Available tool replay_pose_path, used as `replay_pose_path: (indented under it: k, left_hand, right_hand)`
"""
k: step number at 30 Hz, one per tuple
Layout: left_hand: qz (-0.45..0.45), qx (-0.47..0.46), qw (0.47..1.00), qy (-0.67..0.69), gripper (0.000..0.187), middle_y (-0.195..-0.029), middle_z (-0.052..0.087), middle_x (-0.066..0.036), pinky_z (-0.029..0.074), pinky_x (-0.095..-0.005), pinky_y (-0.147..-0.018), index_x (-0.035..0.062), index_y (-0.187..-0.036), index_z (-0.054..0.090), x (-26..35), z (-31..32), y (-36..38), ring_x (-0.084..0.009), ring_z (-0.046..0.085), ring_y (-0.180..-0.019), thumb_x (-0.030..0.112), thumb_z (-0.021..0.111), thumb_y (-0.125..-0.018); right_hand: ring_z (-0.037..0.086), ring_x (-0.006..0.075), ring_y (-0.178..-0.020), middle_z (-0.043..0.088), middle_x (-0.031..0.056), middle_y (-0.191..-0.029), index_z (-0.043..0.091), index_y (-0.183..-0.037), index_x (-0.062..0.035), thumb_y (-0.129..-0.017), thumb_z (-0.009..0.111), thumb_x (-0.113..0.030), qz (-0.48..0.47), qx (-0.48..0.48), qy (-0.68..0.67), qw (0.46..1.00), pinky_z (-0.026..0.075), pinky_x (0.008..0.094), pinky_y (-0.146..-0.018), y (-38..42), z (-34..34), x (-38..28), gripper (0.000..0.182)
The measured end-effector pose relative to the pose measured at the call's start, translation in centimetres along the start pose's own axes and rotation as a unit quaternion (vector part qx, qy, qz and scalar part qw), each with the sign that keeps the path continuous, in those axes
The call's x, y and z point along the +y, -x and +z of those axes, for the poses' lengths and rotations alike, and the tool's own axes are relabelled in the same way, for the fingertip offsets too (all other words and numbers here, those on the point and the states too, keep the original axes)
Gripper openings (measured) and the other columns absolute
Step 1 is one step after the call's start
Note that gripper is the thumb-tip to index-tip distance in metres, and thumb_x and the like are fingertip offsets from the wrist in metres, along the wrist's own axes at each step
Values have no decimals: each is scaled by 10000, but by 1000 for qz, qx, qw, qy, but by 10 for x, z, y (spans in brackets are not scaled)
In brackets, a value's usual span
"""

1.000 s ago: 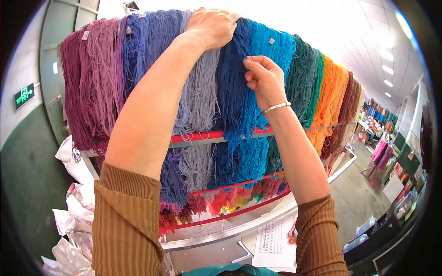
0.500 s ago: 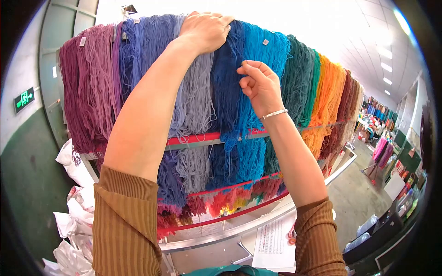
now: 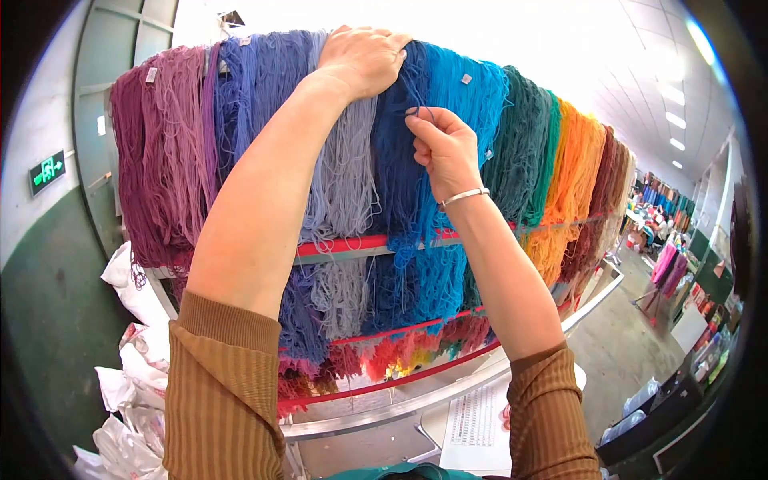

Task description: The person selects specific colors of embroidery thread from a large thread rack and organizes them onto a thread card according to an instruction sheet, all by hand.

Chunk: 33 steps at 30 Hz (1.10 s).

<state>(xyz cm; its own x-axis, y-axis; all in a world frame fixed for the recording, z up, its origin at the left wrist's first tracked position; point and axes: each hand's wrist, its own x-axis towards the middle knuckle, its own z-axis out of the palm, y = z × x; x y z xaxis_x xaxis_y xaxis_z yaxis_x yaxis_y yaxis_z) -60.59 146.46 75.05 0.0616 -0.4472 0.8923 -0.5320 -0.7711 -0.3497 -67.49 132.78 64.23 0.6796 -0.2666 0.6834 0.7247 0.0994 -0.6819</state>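
Hanks of coloured yarn hang side by side over a rack. My left hand [image 3: 364,62] rests over the top, its fingers bent round the dark blue yarn [image 3: 394,168] where it meets the pale grey-blue yarn [image 3: 352,152]; its fingertips are partly hidden. Lower and to the right, my right hand [image 3: 444,148] pinches a dark blue strand between thumb and index finger, in front of the dark blue hank. Bright blue yarn [image 3: 464,80] with a small white tag hangs just behind that hand.
The rack's red-edged rail [image 3: 344,246] crosses below the hands, with more yarn on lower tiers. White sacks [image 3: 128,384] lie at the left by the green wall. A printed sheet [image 3: 476,424] lies below. An aisle floor [image 3: 632,336] runs along the right.
My right hand has moved slightly left and now pinches a dark blue strand that shows between its fingertips. My left hand stays on top of the yarn. The view has shifted slightly.
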Motion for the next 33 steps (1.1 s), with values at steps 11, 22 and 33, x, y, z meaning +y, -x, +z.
replay_pose_path:
  k: [11,22,33]
  left_hand:
    - [-3,-9,1000,-6,387,-1287,636,-44,404,-443,-1037,226,-1341,565,1,-2,0,-240,587,-1196,334,428,-996]
    - [-7,-6,1000,-4,397,-1302,628,-47,393,-438,-1050,217,-1349,560,0,1,-1,-238,578,-1210,344,431,-996]
    - [-15,11,1000,-21,382,-1275,642,-37,397,-434,-1036,243,-1329,579,4,2,1,-236,591,-1188,358,432,-995]
  right_hand:
    - [469,37,-552,581,-34,-719,683,-955,-25,-848,729,-56,-3,-24,-48,999,349,193,-474,6,-5,-1,121]
    - [576,63,-538,721,142,-901,610,-970,-21,-952,617,-107,-29,-79,-80,993,347,177,-408,24,-16,-13,88]
    - [430,35,-482,559,-26,-675,658,-994,-14,-970,597,-159,-10,-55,-12,998,290,196,-420,27,-22,-9,159]
